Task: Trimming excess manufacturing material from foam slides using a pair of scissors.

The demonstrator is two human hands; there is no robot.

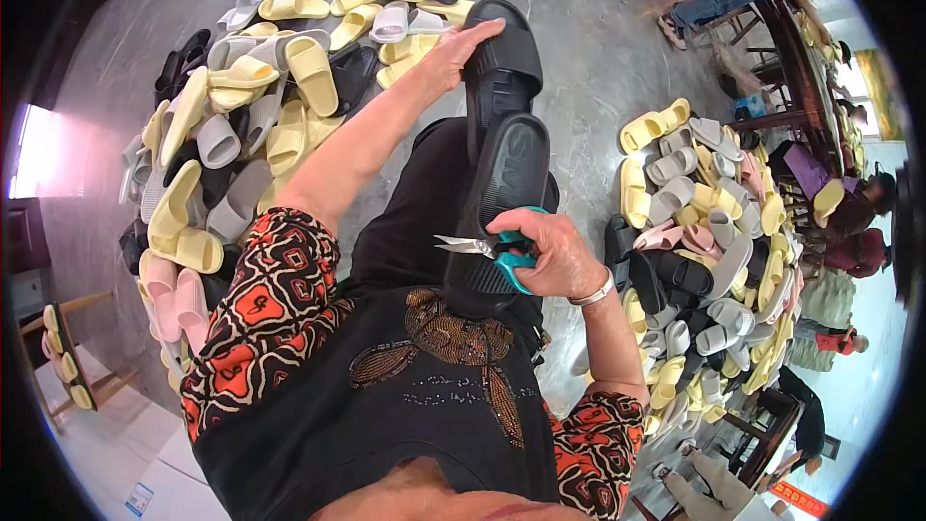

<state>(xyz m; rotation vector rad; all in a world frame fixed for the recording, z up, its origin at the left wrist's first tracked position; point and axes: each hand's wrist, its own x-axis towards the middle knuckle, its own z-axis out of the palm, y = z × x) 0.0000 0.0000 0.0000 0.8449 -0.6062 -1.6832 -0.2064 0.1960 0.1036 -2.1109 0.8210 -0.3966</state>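
Observation:
Two black slide slippers lie end to end over my lap. My left hand (459, 54) grips the far slipper (509, 56) by its left edge, near the broad strap. The near slipper (503, 174) rests sole-length toward my body, its ribbed footbed showing. Scissors (467, 245) with teal handles are in my right hand (563, 257), fingers closed round the handles over the near slipper. The blades point left and stand slightly apart. Whether they touch the slipper cannot be told.
A large heap of yellow, grey, black and pink slippers (287, 58) covers the floor at left. Another mixed heap (716, 222) lies at right. Beyond it, several people sit or stand near dark tables (808, 68). A wooden rack (95, 307) with slippers stands at far left.

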